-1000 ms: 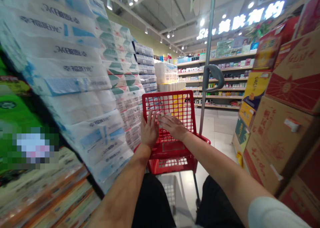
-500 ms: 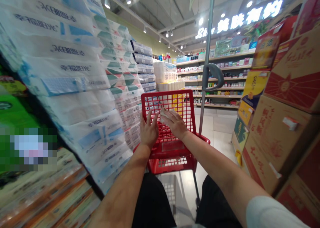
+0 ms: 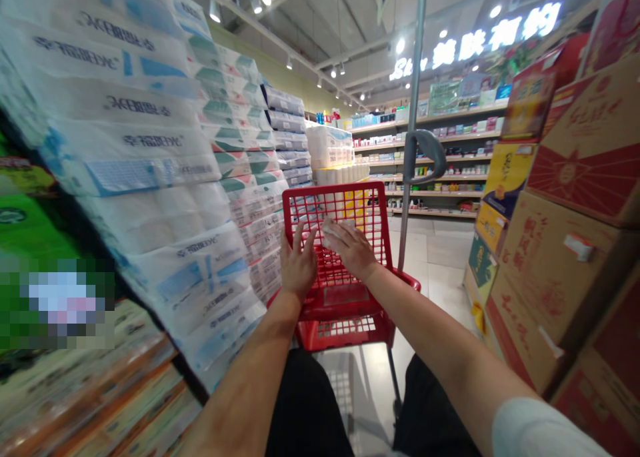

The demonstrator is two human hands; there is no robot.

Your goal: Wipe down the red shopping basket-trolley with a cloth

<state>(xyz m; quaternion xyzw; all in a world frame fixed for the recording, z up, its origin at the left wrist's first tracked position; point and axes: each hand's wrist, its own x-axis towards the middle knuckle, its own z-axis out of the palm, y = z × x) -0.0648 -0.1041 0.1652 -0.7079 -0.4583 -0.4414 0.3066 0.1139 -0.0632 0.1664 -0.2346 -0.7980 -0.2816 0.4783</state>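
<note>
Ahead of me stands a red plastic shopping cart (image 3: 345, 301) with a grid back panel. My left hand (image 3: 299, 265) is raised over the left side of its seat area, palm turned inward and fingers spread. Nothing shows in it. To its right, my right hand (image 3: 354, 250) reaches across the grid, fingers bent around a crumpled pale wipe (image 3: 328, 235). Part of the wipe is hidden under the fingers. Whether it touches the grid I cannot tell. A grey pole (image 3: 416, 77) with a loop handle (image 3: 431, 157) rises from the cart's right side.
Tall stacks of wrapped tissue packs (image 3: 135, 143) crowd the left. Cardboard boxes (image 3: 555, 263) are piled on the right. Shelves (image 3: 440, 157) of small goods stand at the back, beyond the pale tiled floor (image 3: 443, 270). My knees flank the cart's near end.
Hardly anything differs. The pale wipe and the right fingers have shifted slightly, and the view has tilted a touch. My left hand keeps its place and spread.
</note>
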